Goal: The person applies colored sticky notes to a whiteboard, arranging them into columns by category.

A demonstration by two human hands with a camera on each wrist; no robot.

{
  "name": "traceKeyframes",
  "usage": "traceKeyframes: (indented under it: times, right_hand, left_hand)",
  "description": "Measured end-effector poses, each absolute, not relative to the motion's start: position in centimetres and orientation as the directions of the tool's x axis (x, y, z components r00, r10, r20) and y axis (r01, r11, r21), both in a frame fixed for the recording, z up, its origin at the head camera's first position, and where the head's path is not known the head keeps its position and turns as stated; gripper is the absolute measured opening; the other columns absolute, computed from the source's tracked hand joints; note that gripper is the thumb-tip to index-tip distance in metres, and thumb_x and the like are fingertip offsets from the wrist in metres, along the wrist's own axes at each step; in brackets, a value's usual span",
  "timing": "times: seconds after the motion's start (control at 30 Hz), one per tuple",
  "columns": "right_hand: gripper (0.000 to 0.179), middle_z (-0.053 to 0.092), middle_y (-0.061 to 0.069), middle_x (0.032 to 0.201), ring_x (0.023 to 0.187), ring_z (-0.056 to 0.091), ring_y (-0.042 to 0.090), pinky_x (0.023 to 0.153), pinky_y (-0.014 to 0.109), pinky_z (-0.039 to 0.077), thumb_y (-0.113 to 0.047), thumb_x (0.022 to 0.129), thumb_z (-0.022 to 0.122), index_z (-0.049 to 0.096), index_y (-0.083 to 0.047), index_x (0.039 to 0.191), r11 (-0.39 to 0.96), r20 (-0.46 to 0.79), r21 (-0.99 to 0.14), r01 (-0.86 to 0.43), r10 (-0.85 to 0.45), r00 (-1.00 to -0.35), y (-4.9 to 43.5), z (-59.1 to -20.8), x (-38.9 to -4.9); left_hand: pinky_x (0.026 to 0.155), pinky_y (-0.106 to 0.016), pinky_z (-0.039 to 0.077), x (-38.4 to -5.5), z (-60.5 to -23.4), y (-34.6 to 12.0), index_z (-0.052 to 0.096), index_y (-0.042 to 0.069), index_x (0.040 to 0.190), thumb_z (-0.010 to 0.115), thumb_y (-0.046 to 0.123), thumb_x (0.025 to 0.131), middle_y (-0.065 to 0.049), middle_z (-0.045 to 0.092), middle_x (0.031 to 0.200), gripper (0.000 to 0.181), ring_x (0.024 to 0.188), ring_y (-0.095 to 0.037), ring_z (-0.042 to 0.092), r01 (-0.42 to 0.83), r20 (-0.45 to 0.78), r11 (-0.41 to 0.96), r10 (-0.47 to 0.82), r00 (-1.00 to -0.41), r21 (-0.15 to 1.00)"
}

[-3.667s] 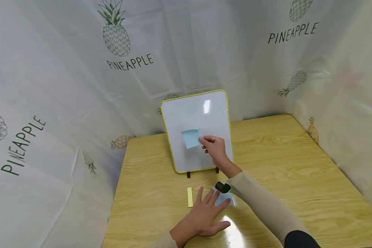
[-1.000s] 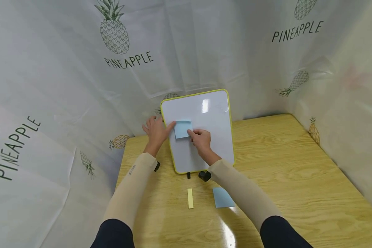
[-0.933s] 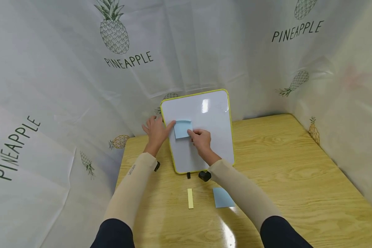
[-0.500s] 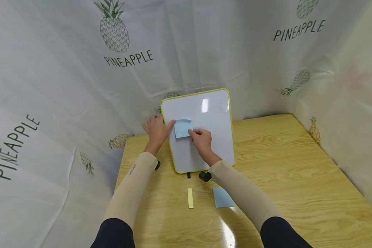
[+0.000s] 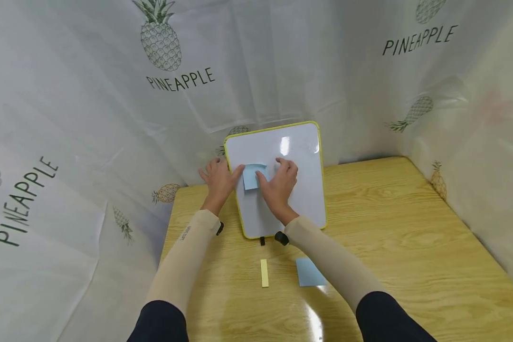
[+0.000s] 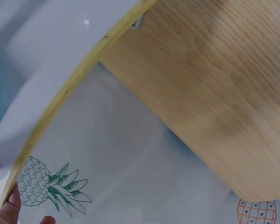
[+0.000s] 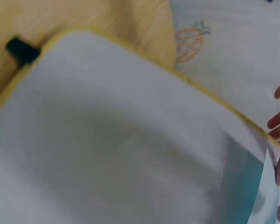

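A light blue sticky note (image 5: pixel 250 177) is on the left part of a yellow-framed whiteboard (image 5: pixel 301 190), its top edge slightly curled. My left hand (image 5: pixel 219 181) holds the board's left edge, thumb in front by the note's upper left corner, fingers at the rim. In the left wrist view, only fingertips (image 6: pixel 10 205) show at the yellow frame (image 6: pixel 65 88). My right hand (image 5: pixel 280 184) is spread at the note's right side, its thumb on or close to the paper. In the right wrist view, part of the note (image 7: pixel 242 175) stands away from the board.
On the wooden table (image 5: pixel 389 228) lie a narrow yellow strip (image 5: pixel 264 273) and another blue square (image 5: pixel 309 272), partly behind the right sleeve. A black foot (image 5: pixel 262 241) shows under the board. A pineapple-print sheet (image 5: pixel 256 61) hangs behind and at both sides.
Earlier my right hand brought the note to the board and the left hand rose from the table to its edge. Since half a second ago, my right fingers have left their pinch and spread upward.
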State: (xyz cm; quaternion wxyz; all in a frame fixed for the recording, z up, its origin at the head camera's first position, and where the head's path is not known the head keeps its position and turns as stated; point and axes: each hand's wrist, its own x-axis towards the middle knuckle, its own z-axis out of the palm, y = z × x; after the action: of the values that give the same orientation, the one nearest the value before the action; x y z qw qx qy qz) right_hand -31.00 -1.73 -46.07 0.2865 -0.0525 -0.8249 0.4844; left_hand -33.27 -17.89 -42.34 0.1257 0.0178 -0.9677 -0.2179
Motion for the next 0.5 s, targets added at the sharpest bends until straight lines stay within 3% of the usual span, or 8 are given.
traceKeyframes:
  times: [0.13,0.27,0.5]
  right_hand:
    - [0.091,0.019,0.02,0.156,0.142,0.025,0.035,0.113,0.054,0.021,-0.044,0.078,0.083,0.035,-0.008,0.147,0.705,0.608,-0.652,-0.28,0.266,-0.748,-1.9,-45.6,-32.5]
    - [0.109,0.006,0.023,0.161,0.151,0.009,0.034,0.119,0.056,0.01,-0.055,0.076,0.08,0.021,-0.009,0.155,0.802,0.683,-0.512,-0.308,0.162,-0.712,-1.9,-45.3,-33.7]
    - [0.122,0.004,0.028,0.162,0.152,0.005,0.038,0.119,0.06,0.009,-0.069,0.072,0.074,0.012,-0.009,0.159,0.876,0.716,-0.393,-0.28,0.1,-0.691,-2.0,-45.1,-34.6]
  left_hand:
    - [0.112,-0.073,0.002,-33.4,-42.2,-17.7,0.059,0.001,0.123,0.052,0.064,0.093,-0.02,0.043,0.147,0.07,0.143,-0.038,0.029,0.013,0.244,0.915,-0.093,-0.965,0.402]
    - [0.112,-0.072,0.003,-33.4,-42.2,-17.6,0.06,0.002,0.123,0.053,0.064,0.093,-0.019,0.044,0.147,0.069,0.142,-0.038,0.031,0.005,0.247,0.923,-0.098,-0.964,0.385]
    - [0.112,-0.072,0.002,-33.3,-42.3,-17.8,0.06,0.003,0.122,0.053,0.065,0.092,-0.02,0.042,0.148,0.069,0.141,-0.038,0.031,0.005,0.267,0.932,-0.099,-0.959,0.363]
